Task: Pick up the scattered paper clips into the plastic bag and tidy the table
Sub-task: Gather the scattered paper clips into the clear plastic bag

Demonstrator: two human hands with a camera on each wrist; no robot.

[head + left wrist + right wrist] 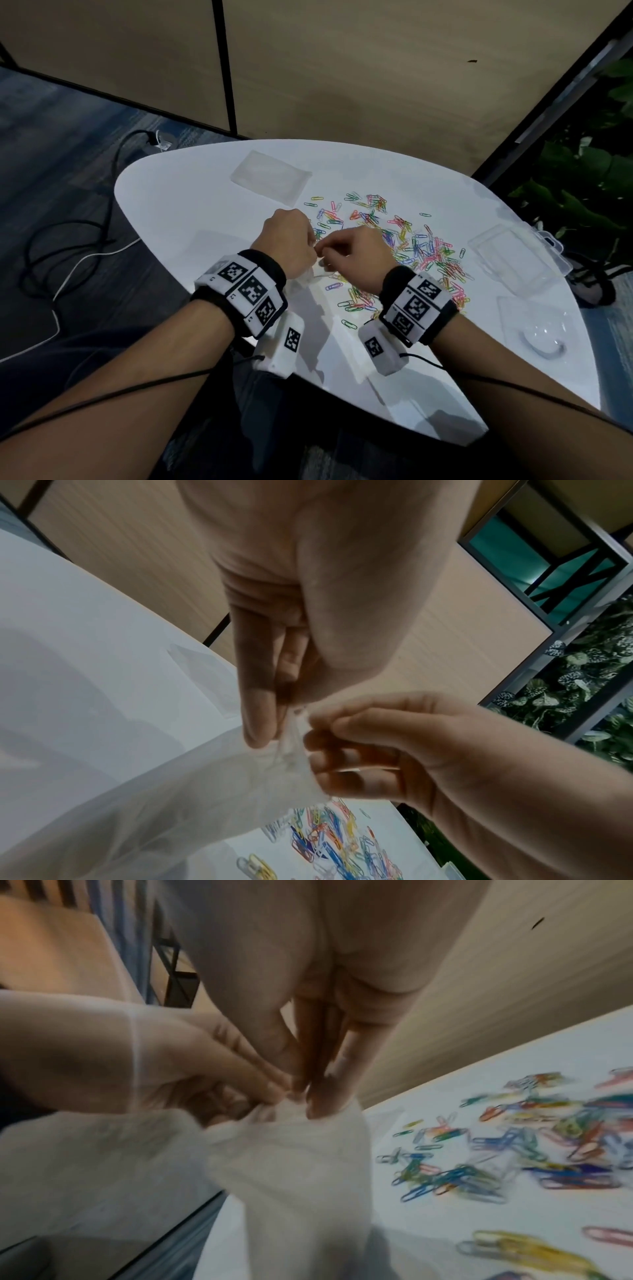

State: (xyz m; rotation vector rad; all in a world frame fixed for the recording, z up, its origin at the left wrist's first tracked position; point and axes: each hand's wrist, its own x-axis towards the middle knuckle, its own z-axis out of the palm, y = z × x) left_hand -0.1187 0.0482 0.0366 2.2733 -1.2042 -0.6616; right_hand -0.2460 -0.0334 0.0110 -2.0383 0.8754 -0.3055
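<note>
Where the white table curves to a rounded edge under both forearms, the left hand and right hand meet just above its surface, each pinching the rim of a thin, translucent plastic bag between thumb and fingertips; the bag hangs down from that shared pinch and drapes toward the person, below and between the wrists. The left wrist view shows the left fingers pressed together on the crumpled rim, with the right hand's curled fingers gripping the same rim from the other side. The paper clips, in many colours, lie scattered over the tabletop just beyond and to the right of the right hand, some reaching back beside the right wrist. Farther out past the left hand lies a flat clear pouch. Well to the right of the right hand sits a clear plastic box near the table's edge, and nearer the person on that side a clear lid or tray. Beyond the table stands a tan partition wall with dark frames. To the left of the left hand, off the table, dark carpeted floor carries loose black and white cables. Off to the far right, green plants fill the corner.
</note>
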